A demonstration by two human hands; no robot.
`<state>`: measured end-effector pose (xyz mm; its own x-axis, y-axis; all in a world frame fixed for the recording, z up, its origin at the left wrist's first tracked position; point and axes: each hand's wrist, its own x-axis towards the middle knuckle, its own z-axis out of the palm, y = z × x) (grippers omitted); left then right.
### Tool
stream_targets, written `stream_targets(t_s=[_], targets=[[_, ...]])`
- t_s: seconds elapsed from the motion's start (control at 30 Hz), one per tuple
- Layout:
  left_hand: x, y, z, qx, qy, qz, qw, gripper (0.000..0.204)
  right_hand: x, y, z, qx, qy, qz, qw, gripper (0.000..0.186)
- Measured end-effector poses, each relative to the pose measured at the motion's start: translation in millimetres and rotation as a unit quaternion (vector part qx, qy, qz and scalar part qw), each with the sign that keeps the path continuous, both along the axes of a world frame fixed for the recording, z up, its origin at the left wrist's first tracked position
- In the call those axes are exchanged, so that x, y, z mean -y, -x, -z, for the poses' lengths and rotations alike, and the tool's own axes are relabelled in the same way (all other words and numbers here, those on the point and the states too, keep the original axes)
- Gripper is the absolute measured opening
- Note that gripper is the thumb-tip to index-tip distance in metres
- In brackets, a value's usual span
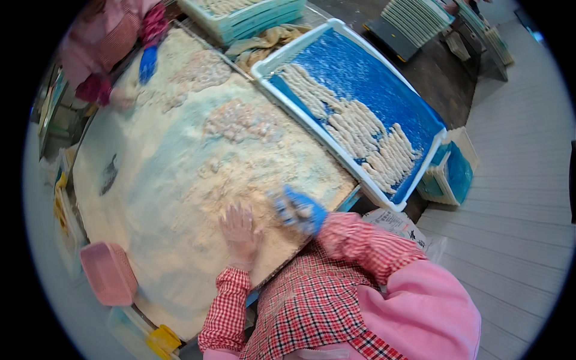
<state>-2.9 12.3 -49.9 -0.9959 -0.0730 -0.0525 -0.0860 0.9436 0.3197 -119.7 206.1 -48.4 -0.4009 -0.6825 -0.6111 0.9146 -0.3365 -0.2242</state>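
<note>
My left hand (241,236), in a thin clear glove, lies flat with fingers spread on the pale crumb coating (174,210) that covers the table. Just right of it is my right hand (300,211) in a blue glove caked with crumbs. Its fingers look bent but are smeared by motion, so whether they hold anything is unclear. Beyond both hands lies a heap of raw pinkish pieces (243,122), partly dusted with crumbs. To the right, a white-rimmed tray (384,72) with a blue lining carries rows of crumb-coated strips (355,127).
Across the table a co-worker's blue-gloved hand (147,65) rests near a second raw heap (207,69). A pink basket (108,274) stands at the left edge. Stacked trays (252,21) and a crumpled cloth (264,45) lie at the back; more trays (447,174) stand at right.
</note>
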Motion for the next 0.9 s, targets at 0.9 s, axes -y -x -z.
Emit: stream_targets(t_s=[0.9], targets=[[-12, 68, 34, -0.116, -0.087, -0.336, 0.931, 0.057, -295, 190, -31, -0.585, -0.576, 0.119, 0.558, 0.058]])
